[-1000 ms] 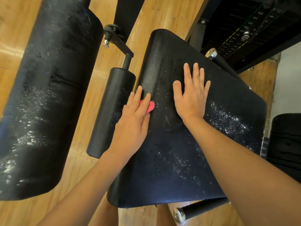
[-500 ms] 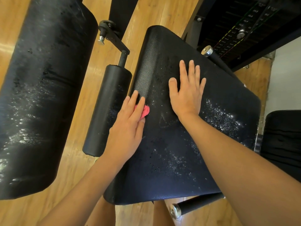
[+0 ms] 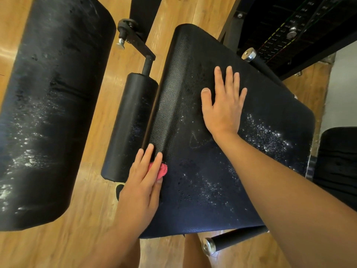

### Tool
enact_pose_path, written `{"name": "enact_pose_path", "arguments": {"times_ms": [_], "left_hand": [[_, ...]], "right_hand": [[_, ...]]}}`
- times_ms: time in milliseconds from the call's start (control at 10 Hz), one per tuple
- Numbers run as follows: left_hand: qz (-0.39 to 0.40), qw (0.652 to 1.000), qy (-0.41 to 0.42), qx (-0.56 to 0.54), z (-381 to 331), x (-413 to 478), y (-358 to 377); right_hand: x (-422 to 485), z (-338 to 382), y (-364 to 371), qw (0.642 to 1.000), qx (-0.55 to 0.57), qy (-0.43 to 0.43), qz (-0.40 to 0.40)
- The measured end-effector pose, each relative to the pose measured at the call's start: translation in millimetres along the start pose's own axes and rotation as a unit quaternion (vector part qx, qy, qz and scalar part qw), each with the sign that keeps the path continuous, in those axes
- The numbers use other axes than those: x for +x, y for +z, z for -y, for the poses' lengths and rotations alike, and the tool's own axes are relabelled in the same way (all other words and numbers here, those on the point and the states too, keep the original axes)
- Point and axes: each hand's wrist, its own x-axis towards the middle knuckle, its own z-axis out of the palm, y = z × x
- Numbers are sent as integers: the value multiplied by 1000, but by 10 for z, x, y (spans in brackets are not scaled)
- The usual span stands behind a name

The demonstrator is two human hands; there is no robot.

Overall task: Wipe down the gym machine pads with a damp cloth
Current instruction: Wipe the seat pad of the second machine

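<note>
A wide black seat pad (image 3: 222, 171) fills the middle, speckled with white droplets on its right and lower parts. My left hand (image 3: 143, 182) lies on the pad's left edge with straight fingers, pressing a small pink cloth (image 3: 162, 170) flat against the pad; most of the cloth is hidden under the hand. My right hand (image 3: 224, 105) rests flat on the upper middle of the pad, fingers spread, holding nothing. A black roller pad (image 3: 129, 126) hangs just left of the seat. A large black back pad (image 3: 50, 105) with white wet streaks stands further left.
A metal adjustment lever with a bolt (image 3: 133, 39) sticks out above the roller pad. Chrome-capped bars (image 3: 249, 55) (image 3: 209, 246) protrude at the seat's far and near edges. The weight stack (image 3: 289, 33) is at the top right, another black pad (image 3: 338, 167) at the right. Wooden floor lies below.
My left hand has slid the pink cloth down the seat pad's left edge toward me. My right hand has stayed flat in the same place on the pad.
</note>
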Motion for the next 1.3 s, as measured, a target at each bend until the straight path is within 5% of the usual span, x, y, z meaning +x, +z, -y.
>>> {"name": "enact_pose_path", "arguments": {"times_ms": [600, 1300], "left_hand": [[11, 992, -85, -91, 204, -646, -33], [-19, 999, -39, -28, 163, -772, 43]], "right_hand": [[-15, 26, -32, 1000, 7, 6, 8], [-31, 11, -30, 1000, 10, 7, 14]]}}
